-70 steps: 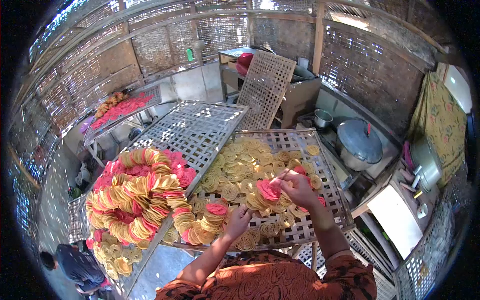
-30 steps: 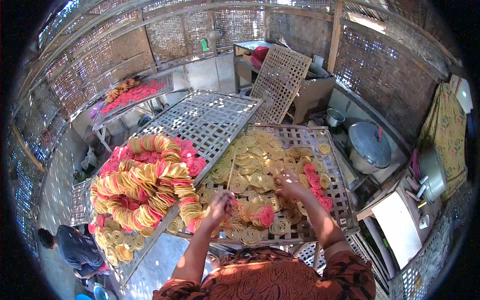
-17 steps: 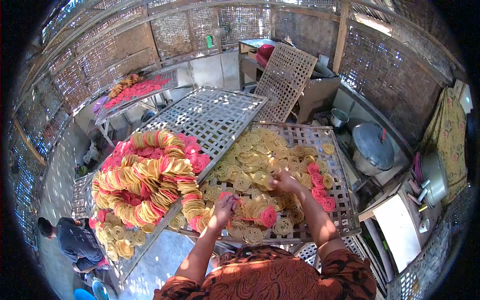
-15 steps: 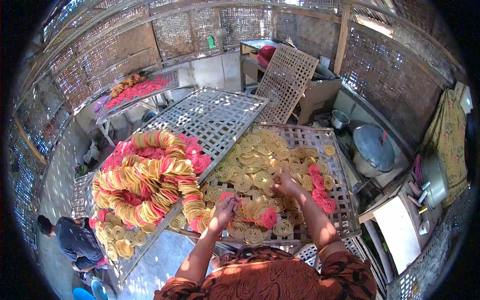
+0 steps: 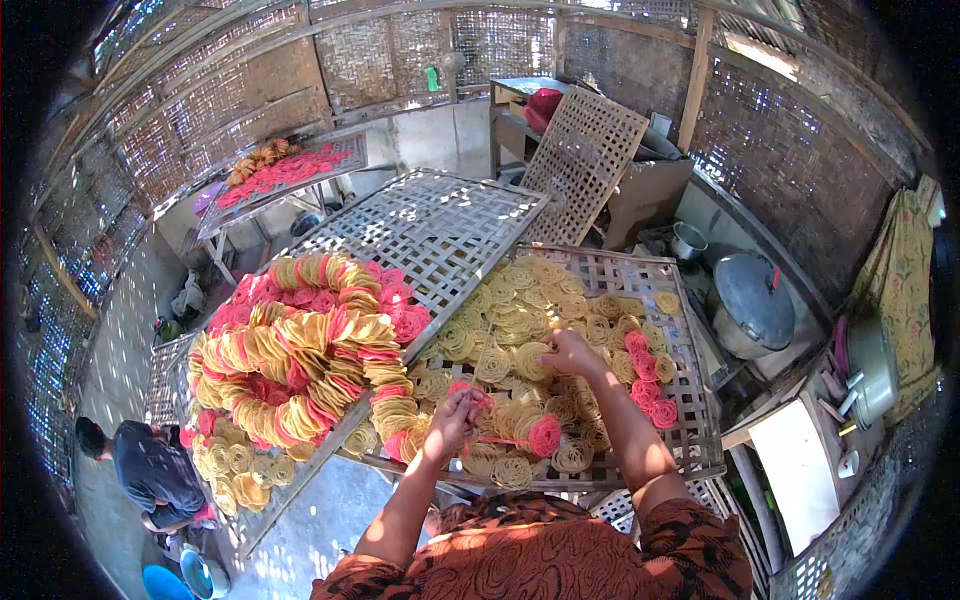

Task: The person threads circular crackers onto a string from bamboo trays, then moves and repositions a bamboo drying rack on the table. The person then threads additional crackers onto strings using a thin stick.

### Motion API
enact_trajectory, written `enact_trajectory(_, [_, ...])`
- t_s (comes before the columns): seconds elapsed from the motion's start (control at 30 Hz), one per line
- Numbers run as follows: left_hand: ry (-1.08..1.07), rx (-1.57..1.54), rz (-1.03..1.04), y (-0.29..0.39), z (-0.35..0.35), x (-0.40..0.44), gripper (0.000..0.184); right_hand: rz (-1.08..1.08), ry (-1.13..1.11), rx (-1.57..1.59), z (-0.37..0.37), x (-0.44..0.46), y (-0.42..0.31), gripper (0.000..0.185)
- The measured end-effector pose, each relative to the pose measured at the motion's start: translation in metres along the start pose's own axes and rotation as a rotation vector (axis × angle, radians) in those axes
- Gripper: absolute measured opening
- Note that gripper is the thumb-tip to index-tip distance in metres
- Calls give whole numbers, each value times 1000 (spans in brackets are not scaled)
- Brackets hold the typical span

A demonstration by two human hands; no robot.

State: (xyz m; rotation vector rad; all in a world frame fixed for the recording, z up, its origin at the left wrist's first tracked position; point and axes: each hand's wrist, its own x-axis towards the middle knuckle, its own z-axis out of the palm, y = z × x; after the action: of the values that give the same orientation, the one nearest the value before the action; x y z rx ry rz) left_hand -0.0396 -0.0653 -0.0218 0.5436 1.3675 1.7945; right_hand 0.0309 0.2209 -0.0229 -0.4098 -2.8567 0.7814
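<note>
My left hand (image 5: pixel 457 418) is closed at the front edge of a woven bamboo tray (image 5: pixel 705 440). A red string (image 5: pixel 500 440) runs from it to a pink round cracker (image 5: pixel 545 436); some pink shows above its fingers. My right hand (image 5: pixel 570 355) reaches over the tray, fingers pinched at the edge of a pale yellow coiled cracker (image 5: pixel 531 362). More yellow crackers (image 5: pixel 512 472) lie spread and overlapping about both hands, with a row of pink crackers (image 5: pixel 645 367) on the right. Left of my left hand lies a long strung garland of yellow and pink crackers (image 5: pixel 290 350).
A second woven tray (image 5: pixel 420 220) carries the garland and loose crackers. A person (image 5: pixel 155 470) bends at lower left near blue basins (image 5: pixel 165 583). Right stand a large lidded pot (image 5: pixel 752 300) and a small pot (image 5: pixel 689 240). Another tray (image 5: pixel 585 150) leans at the back.
The view has shifted slightly. My right hand has moved a little left and stays pinched at the yellow crackers. My left hand keeps its closed hold on the red string.
</note>
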Motion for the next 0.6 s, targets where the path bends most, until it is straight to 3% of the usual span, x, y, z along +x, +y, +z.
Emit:
enact_trajectory(0.03, [17, -13, -4, 1, 1, -2, 21, -64, 39, -50, -7, -4, -4, 35])
enact_trajectory(0.13, [-64, 146, -36, 6, 2, -9, 22, 72, -87, 423, -6, -2, 11, 32])
enact_trajectory(0.23, [-130, 283, -30, 12, 7, -15, 25, 307, -42, 633, -19, -7, 1, 28])
enact_trajectory(0.33, [-134, 313, -112, 11, 7, -15, 27, 370, -14, 1122, -32, -18, -24, 29])
enact_trajectory(0.43, [-118, 330, -92, 6, 9, -12, 27, 420, -13, 1147, -36, -20, -23, 34])
enact_trajectory(0.53, [-128, 312, -48, -1, 7, -9, 25, 350, 70, 896, -39, -24, -22, 33])
enact_trajectory(0.6, [-118, 331, -29, -1, 9, -8, 23, 259, 259, 888, -32, -28, -33, 34])
